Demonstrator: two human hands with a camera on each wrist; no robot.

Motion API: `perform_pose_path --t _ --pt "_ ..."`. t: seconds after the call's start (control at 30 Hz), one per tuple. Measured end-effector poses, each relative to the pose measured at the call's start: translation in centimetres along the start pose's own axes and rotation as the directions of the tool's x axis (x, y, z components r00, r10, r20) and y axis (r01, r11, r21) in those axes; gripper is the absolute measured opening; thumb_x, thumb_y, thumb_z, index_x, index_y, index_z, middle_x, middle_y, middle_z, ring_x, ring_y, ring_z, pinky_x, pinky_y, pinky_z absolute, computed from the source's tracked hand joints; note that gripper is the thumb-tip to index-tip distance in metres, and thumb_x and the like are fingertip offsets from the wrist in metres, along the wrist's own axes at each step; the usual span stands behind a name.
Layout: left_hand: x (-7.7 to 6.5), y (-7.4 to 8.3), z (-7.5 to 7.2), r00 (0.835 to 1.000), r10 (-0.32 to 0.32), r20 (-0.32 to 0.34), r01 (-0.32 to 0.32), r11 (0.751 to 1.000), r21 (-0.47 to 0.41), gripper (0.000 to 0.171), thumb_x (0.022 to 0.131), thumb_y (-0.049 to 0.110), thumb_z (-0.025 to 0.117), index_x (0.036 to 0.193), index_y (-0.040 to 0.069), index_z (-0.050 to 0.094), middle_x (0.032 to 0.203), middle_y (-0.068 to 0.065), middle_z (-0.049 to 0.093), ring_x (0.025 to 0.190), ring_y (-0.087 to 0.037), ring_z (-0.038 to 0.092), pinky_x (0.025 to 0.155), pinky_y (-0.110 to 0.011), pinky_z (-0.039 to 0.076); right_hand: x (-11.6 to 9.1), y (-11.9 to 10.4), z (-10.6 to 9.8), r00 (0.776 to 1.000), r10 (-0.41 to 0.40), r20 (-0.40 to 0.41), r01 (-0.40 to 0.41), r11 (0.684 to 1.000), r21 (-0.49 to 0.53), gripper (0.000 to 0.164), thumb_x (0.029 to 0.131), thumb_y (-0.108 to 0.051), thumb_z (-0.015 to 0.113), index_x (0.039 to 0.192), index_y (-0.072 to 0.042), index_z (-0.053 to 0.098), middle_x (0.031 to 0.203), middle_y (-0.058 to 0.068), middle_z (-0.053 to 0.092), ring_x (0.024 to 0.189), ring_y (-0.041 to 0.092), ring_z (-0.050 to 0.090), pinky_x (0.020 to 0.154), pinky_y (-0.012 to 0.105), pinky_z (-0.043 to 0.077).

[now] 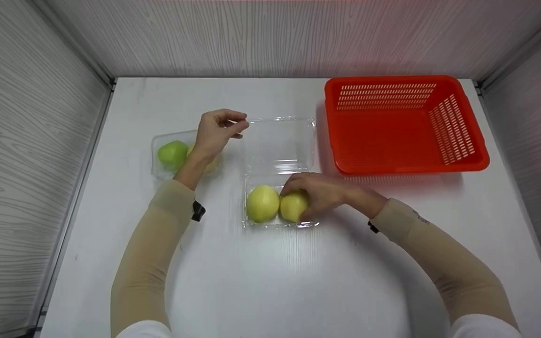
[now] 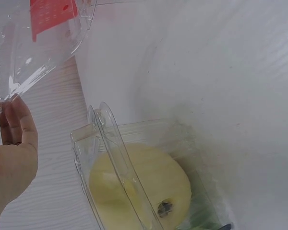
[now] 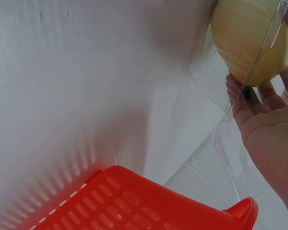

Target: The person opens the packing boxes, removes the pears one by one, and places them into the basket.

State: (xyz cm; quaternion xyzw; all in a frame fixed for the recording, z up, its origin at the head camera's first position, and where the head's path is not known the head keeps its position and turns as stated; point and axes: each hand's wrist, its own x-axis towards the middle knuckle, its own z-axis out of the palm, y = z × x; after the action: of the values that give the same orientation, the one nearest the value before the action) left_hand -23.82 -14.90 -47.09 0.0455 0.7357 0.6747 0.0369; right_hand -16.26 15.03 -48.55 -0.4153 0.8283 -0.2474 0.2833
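Observation:
A clear plastic clamshell box lies unfolded at the middle of the table, its lid at the far side. My left hand pinches the lid's left edge between thumb and fingers, as the left wrist view also shows. Two yellow apples sit side by side in the near half of the box. Round the right-hand yellow apple curl the fingers and thumb of my right hand. The other yellow apple stands untouched to its left.
Left of the open box stands a second clear box with a green apple and a yellow apple, partly behind my left forearm. A red perforated basket with nothing in it stands at the back right.

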Motion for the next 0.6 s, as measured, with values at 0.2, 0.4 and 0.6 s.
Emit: perform_pose_path --t 0.2,0.4,0.6 --pt "0.01 0.17 0.1 1.0 -0.004 0.007 0.004 1.0 -0.001 0.022 0.093 0.011 0.082 0.112 0.002 0.078 0.102 0.003 0.075 0.088 -0.012 0.072 0.078 -0.022 0.067 0.45 -0.04 -0.14 1.0 0.009 0.023 -0.009 1.0 -0.002 0.054 0.081 -0.023 0.089 0.131 -0.022 0.072 0.125 0.0 0.069 0.115 0.022 0.063 0.096 0.04 0.059" --pt "0.09 -0.1 0.13 1.0 0.013 -0.002 -0.013 1.0 0.008 0.023 0.094 0.011 0.081 0.113 0.0 0.077 0.102 0.003 0.074 0.087 -0.013 0.072 0.077 -0.022 0.067 0.43 0.0 -0.06 1.0 0.007 -0.003 -0.007 1.0 -0.013 0.052 0.08 -0.025 0.089 0.129 -0.02 0.073 0.123 0.0 0.069 0.113 0.021 0.063 0.095 0.039 0.06" --pt "0.06 -0.1 0.04 1.0 0.02 -0.008 -0.02 1.0 0.009 0.024 0.094 0.011 0.081 0.113 -0.001 0.077 0.101 0.003 0.074 0.086 -0.014 0.072 0.076 -0.022 0.067 0.15 0.01 0.28 0.999 0.0 -0.048 -0.002 0.999 -0.048 0.05 0.081 -0.027 0.087 0.128 -0.018 0.072 0.126 0.002 0.069 0.121 0.024 0.061 0.098 0.041 0.061"
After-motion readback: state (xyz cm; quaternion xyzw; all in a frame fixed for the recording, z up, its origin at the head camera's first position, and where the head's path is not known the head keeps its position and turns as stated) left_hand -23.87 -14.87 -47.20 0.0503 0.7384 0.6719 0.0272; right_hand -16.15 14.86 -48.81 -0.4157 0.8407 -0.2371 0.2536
